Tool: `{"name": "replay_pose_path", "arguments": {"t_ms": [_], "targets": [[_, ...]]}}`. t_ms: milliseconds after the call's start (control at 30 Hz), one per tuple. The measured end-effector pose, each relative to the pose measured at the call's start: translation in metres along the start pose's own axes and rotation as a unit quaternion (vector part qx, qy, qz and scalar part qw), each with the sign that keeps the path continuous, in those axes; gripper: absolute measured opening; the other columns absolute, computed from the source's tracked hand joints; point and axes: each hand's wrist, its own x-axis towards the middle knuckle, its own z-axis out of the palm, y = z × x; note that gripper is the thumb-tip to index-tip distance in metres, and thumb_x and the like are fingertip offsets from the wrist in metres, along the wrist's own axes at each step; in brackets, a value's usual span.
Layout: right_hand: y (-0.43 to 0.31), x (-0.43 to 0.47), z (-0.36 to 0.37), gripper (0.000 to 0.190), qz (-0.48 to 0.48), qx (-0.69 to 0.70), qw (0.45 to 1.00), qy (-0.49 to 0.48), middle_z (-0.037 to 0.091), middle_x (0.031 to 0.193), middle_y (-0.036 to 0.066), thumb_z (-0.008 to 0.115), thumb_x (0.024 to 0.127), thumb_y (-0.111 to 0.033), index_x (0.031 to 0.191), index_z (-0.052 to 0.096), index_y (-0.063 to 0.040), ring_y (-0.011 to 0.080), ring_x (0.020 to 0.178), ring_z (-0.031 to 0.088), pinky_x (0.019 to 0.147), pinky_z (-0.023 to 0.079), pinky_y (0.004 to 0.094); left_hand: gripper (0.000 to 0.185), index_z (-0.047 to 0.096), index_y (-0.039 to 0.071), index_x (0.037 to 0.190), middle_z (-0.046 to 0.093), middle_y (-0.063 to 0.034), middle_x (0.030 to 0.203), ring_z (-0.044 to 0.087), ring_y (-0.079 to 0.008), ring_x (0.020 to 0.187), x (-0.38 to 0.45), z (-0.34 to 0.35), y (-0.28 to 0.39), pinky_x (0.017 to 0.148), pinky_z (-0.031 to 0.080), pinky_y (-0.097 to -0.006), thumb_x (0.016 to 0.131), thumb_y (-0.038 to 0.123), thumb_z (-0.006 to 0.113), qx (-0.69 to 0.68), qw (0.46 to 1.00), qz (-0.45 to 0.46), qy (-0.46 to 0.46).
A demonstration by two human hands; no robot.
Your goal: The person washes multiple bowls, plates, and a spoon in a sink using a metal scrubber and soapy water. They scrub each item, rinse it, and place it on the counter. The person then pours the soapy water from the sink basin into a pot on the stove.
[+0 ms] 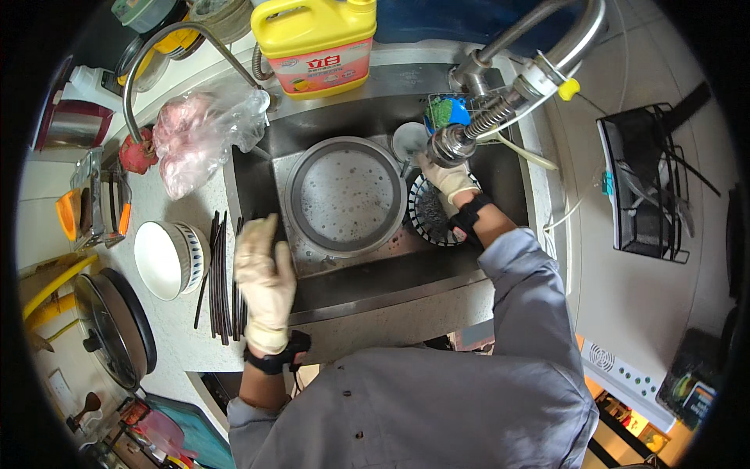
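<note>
My left hand (pixel 266 281), in a pale glove, is over the left rim of the steel sink (pixel 381 290). Its fingers stretch forward with the thumb apart, and nothing shows in its grasp. Just beside it, a row of dark chopsticks (pixel 220 281) lies on the counter. Also gloved, my right hand (pixel 451 180) is in the sink's right side, above a blue-and-white patterned bowl (pixel 417 217). The faucet head (pixel 451 146) hides part of its fingers, so any hold is unclear. A small white dish (pixel 409 142) sits beyond it. Water drops dot the round metal basin (pixel 345 193).
Two stacked bowls (pixel 170 258) and a clear plastic bag (pixel 199 135) stand left of the sink. Behind it is a yellow detergent jug (pixel 319 53). A wire rack (pixel 463 102) holds a green-and-blue sponge (pixel 444 113). A lidded pan (pixel 111 328) is further left.
</note>
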Motion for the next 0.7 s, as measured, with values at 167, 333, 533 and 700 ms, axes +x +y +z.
{"name": "replay_pose_path", "arguments": {"t_ms": [167, 333, 533, 700], "targets": [[0.001, 0.03, 0.039, 0.036, 0.059, -0.127, 0.978, -0.154, 0.065, 0.087, 0.014, 0.056, 0.082, -0.041, 0.088, 0.063, -0.006, 0.0325, 0.085, 0.062, 0.078, 0.047, 0.0424, 0.04, 0.061, 0.005, 0.111, 0.059, -0.0159, 0.106, 0.058, -0.0334, 0.099, -0.006, 0.05, 0.02, 0.087, 0.048, -0.0405, 0.071, -0.004, 0.064, -0.095, 0.994, -0.003, -0.045], [-0.002, 0.037, 0.047, 0.033, 0.075, -0.097, 0.964, -0.236, 0.065, 0.093, 0.017, 0.056, 0.084, -0.035, 0.097, 0.063, -0.005, 0.0322, 0.088, 0.062, 0.081, 0.048, 0.0404, 0.041, 0.059, 0.002, 0.113, 0.061, -0.0204, 0.107, 0.059, -0.0365, 0.098, -0.012, 0.065, 0.023, 0.086, 0.048, -0.0377, 0.074, -0.004, 0.065, -0.144, 0.984, -0.057, -0.09], [0.007, 0.031, 0.028, 0.033, 0.129, -0.067, 0.966, -0.212, 0.065, 0.099, 0.02, 0.055, 0.085, -0.028, 0.107, 0.063, -0.004, 0.0318, 0.091, 0.063, 0.085, 0.048, 0.038, 0.037, 0.059, 0.001, 0.114, 0.064, -0.0168, 0.1, 0.064, -0.0278, 0.089, -0.019, 0.086, 0.013, 0.08, 0.05, -0.0319, 0.078, 0.0, 0.065, -0.241, 0.951, -0.119, -0.152], [-0.036, -0.001, -0.02, 0.03, 0.203, 0.157, 0.951, -0.173, 0.065, 0.102, 0.022, 0.058, 0.086, -0.017, 0.113, 0.063, -0.005, 0.0313, 0.094, 0.064, 0.085, 0.049, 0.0355, 0.033, 0.055, -0.004, 0.117, 0.064, -0.0119, 0.099, 0.061, -0.0133, 0.089, -0.023, 0.113, 0.01, 0.078, 0.05, -0.0272, 0.089, 0.013, 0.061, -0.416, 0.82, -0.272, -0.283]]}}
